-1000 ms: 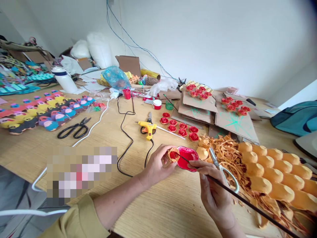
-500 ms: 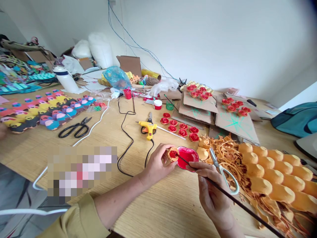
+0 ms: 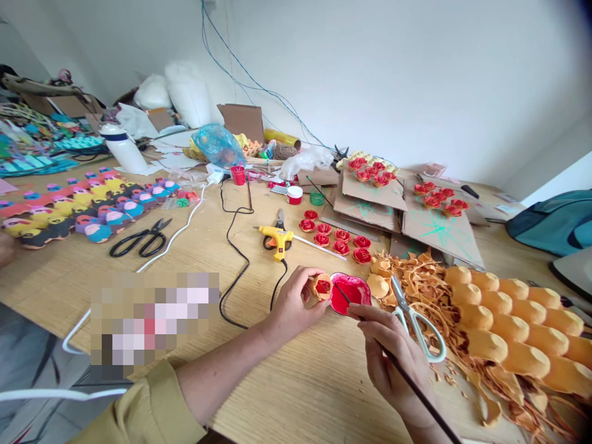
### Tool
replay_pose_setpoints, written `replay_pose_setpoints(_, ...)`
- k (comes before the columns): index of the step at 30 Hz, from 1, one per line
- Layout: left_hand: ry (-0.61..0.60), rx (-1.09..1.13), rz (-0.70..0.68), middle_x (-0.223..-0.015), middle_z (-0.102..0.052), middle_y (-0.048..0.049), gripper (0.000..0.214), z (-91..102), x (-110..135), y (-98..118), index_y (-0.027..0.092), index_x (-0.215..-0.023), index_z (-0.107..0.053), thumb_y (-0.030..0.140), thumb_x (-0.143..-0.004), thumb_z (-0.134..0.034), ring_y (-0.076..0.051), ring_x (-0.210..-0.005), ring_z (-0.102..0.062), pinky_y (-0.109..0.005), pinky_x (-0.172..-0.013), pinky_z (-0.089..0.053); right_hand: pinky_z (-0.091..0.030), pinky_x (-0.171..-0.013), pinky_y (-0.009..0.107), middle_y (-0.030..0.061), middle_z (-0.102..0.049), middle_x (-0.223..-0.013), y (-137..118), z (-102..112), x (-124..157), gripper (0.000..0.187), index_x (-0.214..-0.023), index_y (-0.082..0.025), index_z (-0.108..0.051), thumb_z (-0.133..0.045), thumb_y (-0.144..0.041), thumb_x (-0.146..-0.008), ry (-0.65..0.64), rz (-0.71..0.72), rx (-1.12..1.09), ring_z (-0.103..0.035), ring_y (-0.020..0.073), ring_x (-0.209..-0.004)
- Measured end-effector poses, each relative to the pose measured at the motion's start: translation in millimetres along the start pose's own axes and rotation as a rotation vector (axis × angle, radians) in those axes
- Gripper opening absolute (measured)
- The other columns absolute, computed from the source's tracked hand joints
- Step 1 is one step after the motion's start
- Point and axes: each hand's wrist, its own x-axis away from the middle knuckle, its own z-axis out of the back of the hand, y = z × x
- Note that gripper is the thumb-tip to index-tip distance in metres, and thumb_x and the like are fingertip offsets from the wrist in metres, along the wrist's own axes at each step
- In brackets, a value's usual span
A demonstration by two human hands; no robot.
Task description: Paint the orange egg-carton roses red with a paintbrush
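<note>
My left hand (image 3: 296, 301) is closed around a small orange carton flower (image 3: 321, 287), its inside partly painted red. A long dark paintbrush (image 3: 402, 364) lies in the grip of my right hand (image 3: 393, 351). The brush tip is over the bowl of red paint (image 3: 354, 293), just right of the flower. Whether the tip touches the paint I cannot tell. White-handled scissors (image 3: 419, 324) lie directly beyond my right hand. Several finished red flowers (image 3: 341, 247) sit on the table behind the bowl.
A yellow glue gun (image 3: 278, 239) with a black cord lies ahead of my left hand. Orange egg-carton cups (image 3: 504, 320) and trimmed scraps (image 3: 425, 283) cover the right side. Black scissors (image 3: 141, 240) and painted cartons (image 3: 69, 206) lie left. Cardboard sheets (image 3: 439, 237) carry more red flowers.
The paintbrush tip has left the flower and moved right over the paint bowl. My right hand has shifted slightly left and its grip has changed. My left hand stays nearly still.
</note>
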Motion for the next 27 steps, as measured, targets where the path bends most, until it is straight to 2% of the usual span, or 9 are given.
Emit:
replay_pose_setpoints(8, 0.019, 0.080, 0.126, -0.108, -0.074, -0.0054, 0.044, 0.4, -2.4, -2.2, 0.022, -0.117, -0.059, 0.015, -0.077, -0.076, -0.017, -0.086, -0.070, -0.027, -0.075, -0.055, -0.062, -0.082, 0.030, 0.0081, -0.073, -0.104, 5.1, 1.7, -6.2, 0.020, -0.114, -0.022, -0.060, -0.053, -0.008, -0.102, 0.020, -0.144, 0.087, -0.074, 0.0178, -0.094)
replay_pose_setpoints(17, 0.005, 0.106, 0.150, -0.114, -0.076, -0.0069, 0.048, 1.3, -4.1, -5.2, 0.021, -0.123, -0.066, 0.015, -0.077, -0.076, -0.018, -0.087, -0.070, -0.025, -0.073, -0.055, -0.060, -0.075, 0.030, 0.0038, -0.074, -0.093, 12.1, -2.0, -5.2, 0.011, -0.108, -0.024, -0.061, -0.054, -0.018, -0.105, 0.008, -0.167, 0.223, -0.073, 0.0193, -0.081)
replay_pose_setpoints(19, -0.005, 0.160, 0.190, -0.111, -0.076, -0.0065, 0.044, 0.4, -5.5, -6.9, 0.020, -0.120, -0.067, 0.017, -0.076, -0.077, -0.018, -0.087, -0.070, -0.026, -0.074, -0.056, -0.060, -0.071, 0.029, 0.0038, -0.075, -0.093, 12.7, -2.5, -3.1, 0.009, -0.106, -0.025, -0.061, -0.053, -0.020, -0.106, -0.001, -0.199, 0.216, -0.074, 0.0189, -0.079)
replay_pose_setpoints(23, -0.027, 0.352, 0.283, -0.110, -0.075, -0.0055, 0.045, -0.7, -9.3, -9.8, 0.019, -0.117, -0.064, 0.019, -0.075, -0.077, -0.020, -0.098, -0.073, -0.029, -0.087, -0.059, -0.060, -0.071, 0.028, 0.0033, -0.076, -0.094, 13.6, -0.8, 0.0, 0.009, -0.107, -0.024, -0.063, -0.055, -0.020, -0.105, 0.040, -0.261, 0.205, -0.076, 0.0175, -0.080)
replay_pose_setpoints(27, -0.025, 0.433, 0.281, -0.114, -0.074, -0.0049, 0.046, -0.2, -10.5, -10.5, 0.020, -0.119, -0.062, 0.015, -0.074, -0.074, -0.020, -0.105, -0.073, -0.030, -0.095, -0.059, -0.061, -0.077, 0.026, 0.0034, -0.076, -0.097, 14.8, 2.5, -1.5, 0.014, -0.111, -0.023, -0.064, -0.058, -0.015, -0.103, 0.125, -0.246, 0.175, -0.077, 0.0158, -0.083)
